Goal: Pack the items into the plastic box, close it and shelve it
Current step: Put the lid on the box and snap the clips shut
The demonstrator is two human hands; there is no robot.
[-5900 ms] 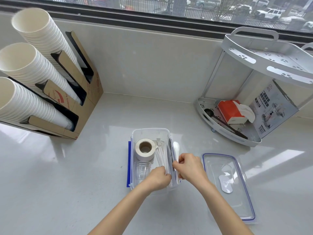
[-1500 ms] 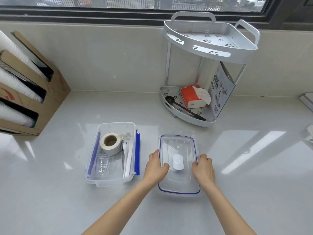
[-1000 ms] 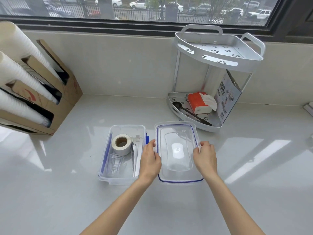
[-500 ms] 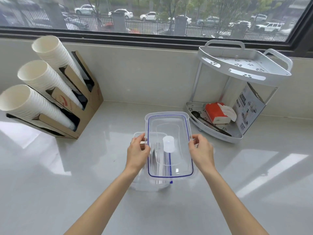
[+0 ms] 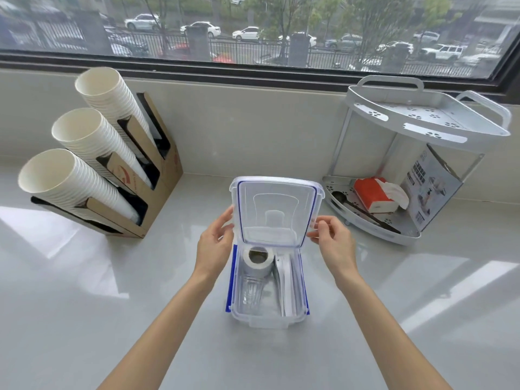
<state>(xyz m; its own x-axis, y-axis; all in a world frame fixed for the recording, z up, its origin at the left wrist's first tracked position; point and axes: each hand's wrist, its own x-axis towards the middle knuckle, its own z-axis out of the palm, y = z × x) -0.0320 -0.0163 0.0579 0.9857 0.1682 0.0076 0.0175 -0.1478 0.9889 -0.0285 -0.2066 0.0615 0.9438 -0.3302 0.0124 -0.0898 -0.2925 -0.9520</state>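
Both hands hold the clear lid above the open plastic box.

The left hand (image 5: 215,243) and right hand (image 5: 332,240) pinch the blue-sealed lid (image 5: 274,211) by its long sides, tilted over the far end of the plastic box (image 5: 267,319), mid-counter (image 5: 84,305), which holds a tape roll (image 5: 257,260), clear cup (image 5: 251,289) and white utensils (image 5: 287,288).

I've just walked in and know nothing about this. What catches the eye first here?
At the centre, two hands, left hand and right hand, hold a clear lid tilted above an open plastic box with a tape roll inside. Stacked paper cups lie far left; a white corner rack stands right.
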